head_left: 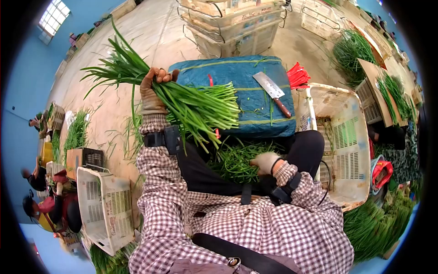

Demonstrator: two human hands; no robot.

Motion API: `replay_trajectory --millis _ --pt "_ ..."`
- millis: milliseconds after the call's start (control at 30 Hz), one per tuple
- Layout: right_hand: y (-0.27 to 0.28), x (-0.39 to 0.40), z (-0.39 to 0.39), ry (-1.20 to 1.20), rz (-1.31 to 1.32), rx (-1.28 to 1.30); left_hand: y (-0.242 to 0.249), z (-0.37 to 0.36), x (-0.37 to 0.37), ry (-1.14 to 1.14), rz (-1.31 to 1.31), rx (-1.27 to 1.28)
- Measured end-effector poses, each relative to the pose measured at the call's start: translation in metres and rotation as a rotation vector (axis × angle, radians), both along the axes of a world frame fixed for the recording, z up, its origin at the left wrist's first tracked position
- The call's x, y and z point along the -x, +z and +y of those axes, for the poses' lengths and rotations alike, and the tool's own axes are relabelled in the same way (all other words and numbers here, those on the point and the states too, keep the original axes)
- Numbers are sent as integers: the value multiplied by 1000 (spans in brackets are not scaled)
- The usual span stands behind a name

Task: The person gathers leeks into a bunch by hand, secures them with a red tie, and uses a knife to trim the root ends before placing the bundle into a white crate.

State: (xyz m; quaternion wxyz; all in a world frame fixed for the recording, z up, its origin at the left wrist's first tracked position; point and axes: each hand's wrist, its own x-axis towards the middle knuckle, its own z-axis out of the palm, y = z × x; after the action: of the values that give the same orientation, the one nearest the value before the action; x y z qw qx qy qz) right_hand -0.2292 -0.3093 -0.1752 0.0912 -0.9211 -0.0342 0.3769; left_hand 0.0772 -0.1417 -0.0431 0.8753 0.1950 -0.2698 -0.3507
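My left hand (153, 89), in a worn glove, grips a thick bunch of green chives (191, 107) around its middle. The leafy tops fan out to the upper left and the cut ends lie over a blue wrapped block (255, 75). My right hand (266, 163), in a pale glove, is down in a pile of loose chive trimmings (235, 160) between my knees; whether it holds any is hidden. A cleaver (272, 90) with a brown handle lies on the blue block.
A white plastic crate (349, 137) stands at my right and another (107, 208) at my left. Stacked crates (232, 27) are beyond the block. Red bands (299, 75) lie beside it. Chive heaps (374, 226) sit around. Other people (50, 205) work at far left.
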Motion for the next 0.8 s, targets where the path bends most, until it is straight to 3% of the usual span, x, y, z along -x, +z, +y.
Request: replay_trajectory --millis 67,133,200,233,300,433,533,700,767,800 --pt "17 11 5 -59 -82 96 0 -2 -2 75 44 -34" --pt "53 1 9 -50 -606 -3 -2 -8 -1 117 71 -28" --pt "104 -15 17 -261 -1125 -262 -2 -15 -2 146 133 -40" --pt "118 -19 18 -263 -1125 -260 -2 -19 -2 143 134 -40" --pt "134 -27 16 -285 -1461 -293 1 -27 0 236 185 -86" --pt "114 -44 20 -297 -1569 -324 13 -40 9 345 247 -131" --pt "91 -58 27 -346 -1412 -73 16 -45 14 355 220 -162" --pt "54 -46 21 -337 -1352 -103 9 -45 12 368 213 -150" --pt "20 -21 14 -248 -1207 -107 2 -31 -2 332 232 -87" --pt "1 -10 12 -194 -960 -44 3 -24 -8 325 283 -46"
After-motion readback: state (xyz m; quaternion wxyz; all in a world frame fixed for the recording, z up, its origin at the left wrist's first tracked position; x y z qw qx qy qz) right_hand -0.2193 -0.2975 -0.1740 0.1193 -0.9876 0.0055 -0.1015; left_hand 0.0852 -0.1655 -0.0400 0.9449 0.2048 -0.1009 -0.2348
